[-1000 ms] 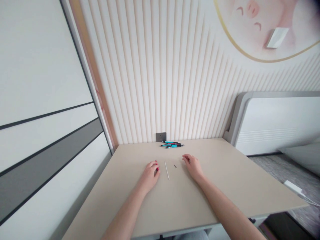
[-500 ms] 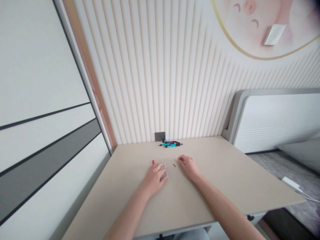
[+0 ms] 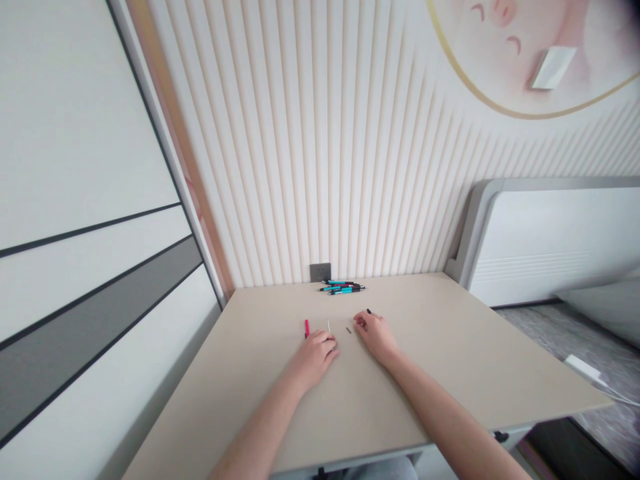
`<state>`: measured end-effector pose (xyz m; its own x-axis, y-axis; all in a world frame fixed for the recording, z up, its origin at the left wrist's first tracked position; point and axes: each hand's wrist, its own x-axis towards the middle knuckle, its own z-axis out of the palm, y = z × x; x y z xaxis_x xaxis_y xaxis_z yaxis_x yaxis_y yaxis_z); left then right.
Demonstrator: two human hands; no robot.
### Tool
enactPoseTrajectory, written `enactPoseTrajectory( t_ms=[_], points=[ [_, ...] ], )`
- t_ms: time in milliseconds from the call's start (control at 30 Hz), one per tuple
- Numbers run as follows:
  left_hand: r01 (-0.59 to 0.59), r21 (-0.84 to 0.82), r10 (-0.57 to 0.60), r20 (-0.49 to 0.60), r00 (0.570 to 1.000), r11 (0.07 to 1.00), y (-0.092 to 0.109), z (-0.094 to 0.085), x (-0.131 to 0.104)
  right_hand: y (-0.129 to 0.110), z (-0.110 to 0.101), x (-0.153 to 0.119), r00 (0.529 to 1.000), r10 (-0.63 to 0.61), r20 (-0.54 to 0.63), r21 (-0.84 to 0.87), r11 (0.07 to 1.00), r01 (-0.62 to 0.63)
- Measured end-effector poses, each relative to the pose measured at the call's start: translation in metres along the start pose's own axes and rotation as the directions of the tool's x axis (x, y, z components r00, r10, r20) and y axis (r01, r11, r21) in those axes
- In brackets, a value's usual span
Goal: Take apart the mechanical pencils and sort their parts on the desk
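On the table my left hand (image 3: 316, 355) is closed, its fingers curled over the lower part of a thin white rod (image 3: 329, 326) that looks like a pen refill. Just left of its knuckles lies a slim red pen barrel (image 3: 307, 327) with a dark lower end. Between the hands rests a small grey piece (image 3: 349, 330), perhaps a spring. My right hand (image 3: 375, 333) is closed, fingertips drawn together toward the left; what they hold is hidden. A small black piece (image 3: 369, 311) shows at its far side, and I cannot tell whether the hand grips it.
A loose pile of blue and black pens (image 3: 343, 289) lies at the back of the beige table (image 3: 240, 373). Behind it stands a ribbed wall with a dark socket (image 3: 320, 272). A white cabinet (image 3: 90, 320) borders the left; a bed headboard (image 3: 550, 233) is at right.
My left hand's fingers have come closer together over the white rod and moved slightly right, uncovering more of the red barrel. The right hand has shifted slightly left; more of the black piece shows.
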<state>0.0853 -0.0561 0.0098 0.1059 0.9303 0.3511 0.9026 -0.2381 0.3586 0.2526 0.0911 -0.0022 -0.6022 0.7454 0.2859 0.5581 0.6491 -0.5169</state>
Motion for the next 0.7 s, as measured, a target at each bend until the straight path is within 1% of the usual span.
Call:
enactPoseTrajectory(
  t_ms=[200,333,400,467,567,700],
  points=[
    [-0.011,-0.005,0.011,-0.01,1.0,1.0,-0.003,0.002,-0.001,0.0,0.002,0.0,1.0,0.0,-0.007,-0.028,1.0,0.0],
    [-0.012,-0.005,0.012,-0.014,1.0,1.0,-0.003,0.002,-0.002,-0.002,-0.003,-0.002,1.0,-0.018,-0.021,-0.041,0.999,0.017],
    [-0.012,-0.009,0.012,-0.013,1.0,1.0,-0.002,0.0,-0.002,-0.005,-0.008,-0.004,0.999,-0.041,-0.035,-0.05,0.998,0.039],
    [-0.013,-0.011,0.013,-0.016,1.0,1.0,0.0,-0.001,-0.003,-0.009,-0.013,-0.006,0.995,-0.094,-0.034,-0.068,0.993,0.091],
    [-0.01,-0.016,0.01,-0.02,1.0,1.0,0.003,-0.003,-0.004,-0.015,-0.016,-0.01,0.986,-0.166,0.005,-0.108,0.98,0.166],
    [0.003,-0.033,-0.004,-0.019,1.0,0.999,0.006,-0.005,-0.004,-0.019,-0.011,-0.011,0.983,-0.167,0.072,-0.149,0.973,0.177]
  ],
)
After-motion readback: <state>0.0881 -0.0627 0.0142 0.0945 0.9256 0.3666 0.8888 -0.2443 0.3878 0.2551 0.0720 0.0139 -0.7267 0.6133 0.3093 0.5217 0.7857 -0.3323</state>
